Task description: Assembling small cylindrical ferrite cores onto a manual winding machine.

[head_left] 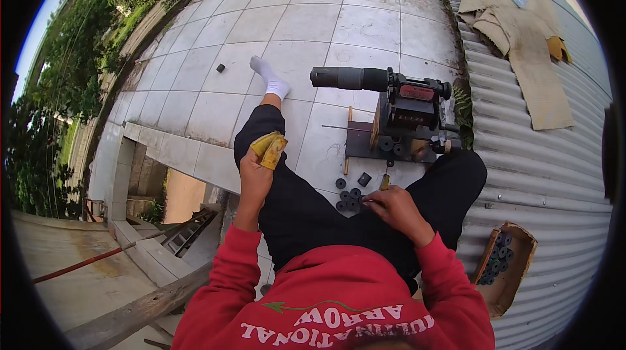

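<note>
My left hand (255, 180) is raised over my left thigh, its fingers closed round a folded yellow piece (268, 149) with brown stains; whether it is cloth or paper I cannot tell. In front of my lap, my right hand (396, 208) is closed on a thin tool with a yellow handle (385, 183), which points away from me. A small black ring (390, 163) shows at the tool's far end. Several black rubber-like rings with centre holes (345, 196) lie on the tiles beside my right fingertips. A separate black block (364, 180) sits just beyond them.
A dark machine (415, 105) with a long black cylinder (349, 78) stands between my legs on a board (360, 144). Corrugated metal sheeting (521, 161) runs along the right, carrying a cardboard box (520, 262) of black rings. A tiled edge (179, 154) drops away at left.
</note>
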The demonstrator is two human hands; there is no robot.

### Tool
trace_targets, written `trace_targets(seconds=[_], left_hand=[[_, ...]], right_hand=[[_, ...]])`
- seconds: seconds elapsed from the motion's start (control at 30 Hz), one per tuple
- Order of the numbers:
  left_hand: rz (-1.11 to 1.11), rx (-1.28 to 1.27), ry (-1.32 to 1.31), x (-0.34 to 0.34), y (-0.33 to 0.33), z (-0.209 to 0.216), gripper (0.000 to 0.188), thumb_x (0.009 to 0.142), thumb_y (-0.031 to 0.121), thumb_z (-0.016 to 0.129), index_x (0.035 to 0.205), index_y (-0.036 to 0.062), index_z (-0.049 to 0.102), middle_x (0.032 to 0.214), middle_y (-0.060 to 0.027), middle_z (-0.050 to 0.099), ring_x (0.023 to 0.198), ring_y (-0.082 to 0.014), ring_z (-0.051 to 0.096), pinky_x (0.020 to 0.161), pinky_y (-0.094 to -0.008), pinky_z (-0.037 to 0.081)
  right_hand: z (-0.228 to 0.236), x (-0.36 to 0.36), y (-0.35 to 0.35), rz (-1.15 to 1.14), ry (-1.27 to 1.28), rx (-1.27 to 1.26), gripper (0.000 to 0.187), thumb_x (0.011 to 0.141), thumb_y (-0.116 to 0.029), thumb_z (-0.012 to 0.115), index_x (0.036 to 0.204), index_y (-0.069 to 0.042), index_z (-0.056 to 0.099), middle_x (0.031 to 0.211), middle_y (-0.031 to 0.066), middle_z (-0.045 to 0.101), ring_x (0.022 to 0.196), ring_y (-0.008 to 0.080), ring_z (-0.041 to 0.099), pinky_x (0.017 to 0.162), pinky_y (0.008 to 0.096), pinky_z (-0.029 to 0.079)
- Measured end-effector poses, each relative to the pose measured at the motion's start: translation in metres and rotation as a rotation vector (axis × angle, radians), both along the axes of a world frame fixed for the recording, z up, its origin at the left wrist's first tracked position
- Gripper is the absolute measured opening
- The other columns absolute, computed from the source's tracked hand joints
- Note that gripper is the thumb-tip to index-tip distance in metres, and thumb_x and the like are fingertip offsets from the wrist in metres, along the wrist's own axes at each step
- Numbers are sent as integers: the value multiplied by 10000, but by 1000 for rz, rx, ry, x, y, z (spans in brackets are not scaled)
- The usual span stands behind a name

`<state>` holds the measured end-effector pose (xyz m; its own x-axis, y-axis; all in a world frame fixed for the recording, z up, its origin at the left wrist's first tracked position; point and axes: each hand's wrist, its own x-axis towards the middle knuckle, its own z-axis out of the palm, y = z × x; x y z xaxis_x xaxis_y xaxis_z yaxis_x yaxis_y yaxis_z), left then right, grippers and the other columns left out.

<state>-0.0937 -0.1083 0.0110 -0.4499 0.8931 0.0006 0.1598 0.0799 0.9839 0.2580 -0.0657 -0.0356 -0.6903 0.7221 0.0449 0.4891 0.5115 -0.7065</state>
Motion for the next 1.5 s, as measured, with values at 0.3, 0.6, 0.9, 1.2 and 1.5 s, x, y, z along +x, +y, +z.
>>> trace_targets(seconds=[0.3, 0.6, 0.9, 1.2, 1.5], left_hand=[[-847, -308, 452, 17, 81, 121, 381, 1062, 263, 747, 1340, 3, 735, 1230, -146, 778, 1037, -224, 726, 900, -368, 566], [-1225, -290, 903, -5, 124, 101, 280, 1022, 115, 679, 1257, -6, 771, 1050, -229, 787, 951, -378, 758, 851, -459, 588], [-1376, -313, 1134, 21, 147, 62, 197, 913, -3, 672, 1088, -37, 758, 894, -237, 746, 840, -404, 755, 741, -460, 596], [-1567, -244, 1280, 41, 69, 42, 156, 922, 198, 709, 994, 100, 807, 1037, -63, 732, 1026, -234, 714, 869, -380, 493], [-1790, -297, 1356, 50, 30, 53, 370, 986, 202, 637, 1256, -4, 783, 1322, -213, 705, 1266, -337, 663, 1172, -521, 440]], right_hand=[[141, -3, 85, -261, 379, 236, 73, 970, -89, 797, 979, -21, 824, 842, 77, 792, 788, 173, 737, 753, 322, 548], [96, 6, 104, 256, -175, -556, 235, 1055, -223, 734, 1084, -1, 806, 903, 73, 775, 745, 134, 694, 706, 310, 562], [-255, -21, 108, 58, -601, -282, 450, 947, -337, 747, 1333, -106, 749, 1220, 172, 783, 1184, 379, 727, 1021, 497, 566], [-302, -72, 77, -340, -623, -396, 311, 828, -247, 785, 1089, -89, 727, 1085, 198, 750, 1076, 392, 723, 941, 494, 576], [-265, -90, 60, -214, -409, -431, 607, 792, -159, 886, 1362, -84, 692, 1230, 187, 645, 1151, 365, 672, 1031, 425, 550]])
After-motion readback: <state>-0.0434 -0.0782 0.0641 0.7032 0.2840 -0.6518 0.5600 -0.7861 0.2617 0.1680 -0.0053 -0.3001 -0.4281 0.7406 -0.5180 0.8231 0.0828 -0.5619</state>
